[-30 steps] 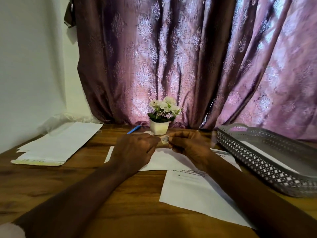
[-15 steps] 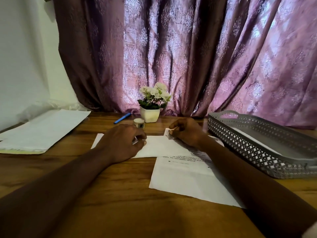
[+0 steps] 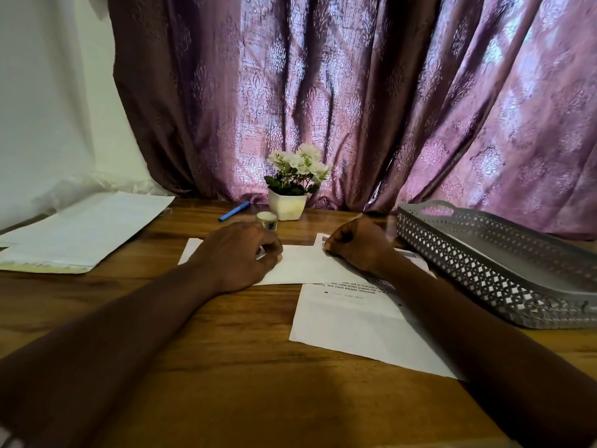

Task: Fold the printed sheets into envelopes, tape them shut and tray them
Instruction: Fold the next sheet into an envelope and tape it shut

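Observation:
A white folded envelope [image 3: 303, 265] lies on the wooden table, overlapping a printed sheet [image 3: 352, 328] nearer to me. My left hand [image 3: 235, 255] rests on the envelope's left half with curled fingers and holds it down. My right hand [image 3: 358, 248] is curled at the envelope's right end, fingertips pinched against its edge. I cannot make out a tape piece under those fingers. A small tape roll [image 3: 267, 220] stands just beyond my left hand. The grey perforated tray [image 3: 468, 253] sits to the right.
A stack of white envelopes or papers [image 3: 80, 231] lies at the far left. A blue pen [image 3: 234, 211] and a white flower pot [image 3: 287, 205] stand at the back by the purple curtain. A wall is on the left.
Both hands came down from in front of the pot onto the envelope. The tape roll now stands free behind my left hand, and my right hand presses at the envelope's right end.

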Available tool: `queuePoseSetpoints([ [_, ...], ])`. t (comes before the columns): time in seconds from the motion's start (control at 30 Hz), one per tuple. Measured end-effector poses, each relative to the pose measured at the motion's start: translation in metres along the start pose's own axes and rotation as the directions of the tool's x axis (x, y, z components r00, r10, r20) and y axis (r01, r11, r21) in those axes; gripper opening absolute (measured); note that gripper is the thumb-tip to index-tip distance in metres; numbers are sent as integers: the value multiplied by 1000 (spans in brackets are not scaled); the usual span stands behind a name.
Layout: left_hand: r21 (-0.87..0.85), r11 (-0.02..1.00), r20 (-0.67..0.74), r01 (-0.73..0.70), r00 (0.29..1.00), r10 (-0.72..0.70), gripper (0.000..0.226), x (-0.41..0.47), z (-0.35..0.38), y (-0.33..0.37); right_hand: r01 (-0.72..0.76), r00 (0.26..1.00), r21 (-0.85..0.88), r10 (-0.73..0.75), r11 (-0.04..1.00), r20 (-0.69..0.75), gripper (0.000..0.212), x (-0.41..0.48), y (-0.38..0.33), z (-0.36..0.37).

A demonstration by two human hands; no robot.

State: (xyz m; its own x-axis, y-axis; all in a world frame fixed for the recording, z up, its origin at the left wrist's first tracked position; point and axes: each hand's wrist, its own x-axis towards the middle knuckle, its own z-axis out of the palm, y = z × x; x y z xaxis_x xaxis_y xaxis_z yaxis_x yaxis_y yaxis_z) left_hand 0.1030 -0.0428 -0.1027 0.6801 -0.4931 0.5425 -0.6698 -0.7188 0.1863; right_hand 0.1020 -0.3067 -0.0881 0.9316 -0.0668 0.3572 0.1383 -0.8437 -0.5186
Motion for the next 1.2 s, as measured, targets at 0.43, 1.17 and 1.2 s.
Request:
queuePoseSetpoints([
  [0.43,-4,1000,-2,-6,1000,6,21,0,1,0,-159,980,0,157,987,-123,17,-1,-2,14],
  [1.17,-9,1000,16,4,1000,-4,19,-1,1,-1,-279,952,10,278,960,-128,26,-4,-12,10],
  [1.2,-11,1000,19,6,1000,-6,19,0,1,-1,-289,948,12,288,957,-136,25,-4,-14,10],
])
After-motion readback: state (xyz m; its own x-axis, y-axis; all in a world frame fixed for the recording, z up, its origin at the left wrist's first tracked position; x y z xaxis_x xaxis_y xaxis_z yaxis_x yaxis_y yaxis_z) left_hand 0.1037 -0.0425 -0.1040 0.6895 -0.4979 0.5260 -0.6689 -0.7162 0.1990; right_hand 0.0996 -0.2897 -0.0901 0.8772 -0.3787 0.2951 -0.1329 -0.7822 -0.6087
